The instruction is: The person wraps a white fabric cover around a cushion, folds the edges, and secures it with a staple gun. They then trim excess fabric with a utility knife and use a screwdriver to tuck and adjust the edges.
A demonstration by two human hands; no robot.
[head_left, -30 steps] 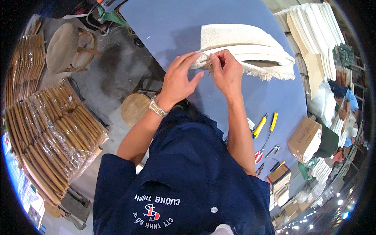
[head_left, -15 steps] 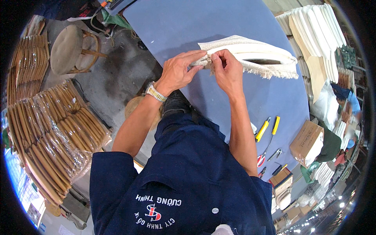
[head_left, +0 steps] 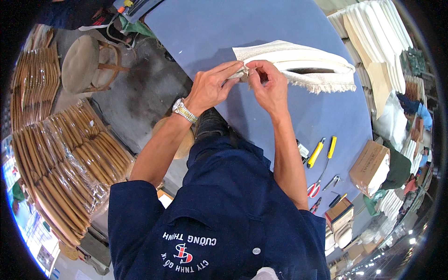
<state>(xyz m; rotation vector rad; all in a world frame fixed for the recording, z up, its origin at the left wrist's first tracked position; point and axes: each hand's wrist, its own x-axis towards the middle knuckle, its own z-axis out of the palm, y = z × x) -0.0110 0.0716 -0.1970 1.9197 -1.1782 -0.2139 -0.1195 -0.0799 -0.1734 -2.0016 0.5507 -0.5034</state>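
A long, curved cushion-like piece (head_left: 303, 58) lies on the blue table, wrapped in off-white woven fabric (head_left: 322, 84) with a frayed near edge. Between its white padded rim and the loose cloth there is a dark, narrow gap. My left hand (head_left: 212, 88) pinches the fabric at the piece's left end, thumb below and fingers above. Right beside it, my right hand (head_left: 270, 91) is closed, thumb and forefinger gripping the same gathered cloth. The fingertips of both hands nearly meet there, and they hide part of the fold.
On the blue table (head_left: 280, 28), near my right forearm, lie yellow-handled cutters (head_left: 316, 153), red-handled scissors (head_left: 314, 189) and small pliers. Plastic-wrapped wooden frames (head_left: 70, 163) stack at left, by a round stool (head_left: 80, 64). White padded pieces (head_left: 373, 37) and a carton (head_left: 368, 168) stand at right.
My right hand has shifted slightly left, closer to my left hand, with its fingertips on the fabric fold. My left hand keeps its grip on the fabric.
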